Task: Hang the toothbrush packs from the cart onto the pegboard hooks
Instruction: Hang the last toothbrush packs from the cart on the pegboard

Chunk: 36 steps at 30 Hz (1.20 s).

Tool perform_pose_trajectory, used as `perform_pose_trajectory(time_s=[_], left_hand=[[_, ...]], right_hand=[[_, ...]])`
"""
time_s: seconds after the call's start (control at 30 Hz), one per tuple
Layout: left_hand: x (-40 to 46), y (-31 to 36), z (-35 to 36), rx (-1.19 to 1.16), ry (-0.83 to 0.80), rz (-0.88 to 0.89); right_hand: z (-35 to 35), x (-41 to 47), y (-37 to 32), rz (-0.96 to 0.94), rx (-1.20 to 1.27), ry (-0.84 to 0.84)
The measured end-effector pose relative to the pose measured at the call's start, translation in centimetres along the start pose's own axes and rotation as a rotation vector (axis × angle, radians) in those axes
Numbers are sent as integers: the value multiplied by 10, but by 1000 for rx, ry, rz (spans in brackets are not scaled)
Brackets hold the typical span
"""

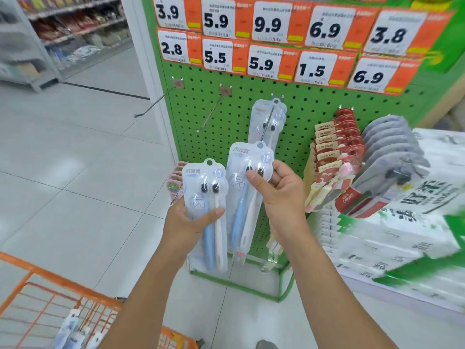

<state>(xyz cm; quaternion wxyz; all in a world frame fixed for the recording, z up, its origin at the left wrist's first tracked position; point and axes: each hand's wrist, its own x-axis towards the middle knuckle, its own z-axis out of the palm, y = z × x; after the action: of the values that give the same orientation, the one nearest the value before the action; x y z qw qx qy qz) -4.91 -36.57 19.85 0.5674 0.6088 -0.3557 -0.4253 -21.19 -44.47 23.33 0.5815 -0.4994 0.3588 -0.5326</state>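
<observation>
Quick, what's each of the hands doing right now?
Left hand: holding a toothbrush pack by its middle.
Right hand: pinching a second toothbrush pack near the brush heads.

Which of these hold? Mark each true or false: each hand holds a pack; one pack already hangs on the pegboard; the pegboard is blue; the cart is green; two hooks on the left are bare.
1. Each hand holds a pack: true. The left hand grips one pack, the right hand another.
2. One pack hangs on the pegboard: true.
3. The pegboard is blue: false, green.
4. The cart is green: false, orange.
5. Two left hooks are bare: true.
</observation>
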Motion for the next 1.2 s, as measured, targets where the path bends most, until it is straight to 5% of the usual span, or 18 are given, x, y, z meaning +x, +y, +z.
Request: perform_pose_trajectory(time_s=[0.3,0.6,0.9,1.1,1.2], left_hand=[[11,2,1,-58,7,-22],[21,22,21,-6,-33,13],[18,25,40,23,-96,47],[26,31,55,69,-152,169],[29,31,62,95,-163,201]], right_hand=[[0,22,2,33,11,113],[7,95,12,271,-154,367],[2,62,25,360,-61,442],[-11,15,-14,95,-49,-65],[-18,17,-20,18,-75,-104]])
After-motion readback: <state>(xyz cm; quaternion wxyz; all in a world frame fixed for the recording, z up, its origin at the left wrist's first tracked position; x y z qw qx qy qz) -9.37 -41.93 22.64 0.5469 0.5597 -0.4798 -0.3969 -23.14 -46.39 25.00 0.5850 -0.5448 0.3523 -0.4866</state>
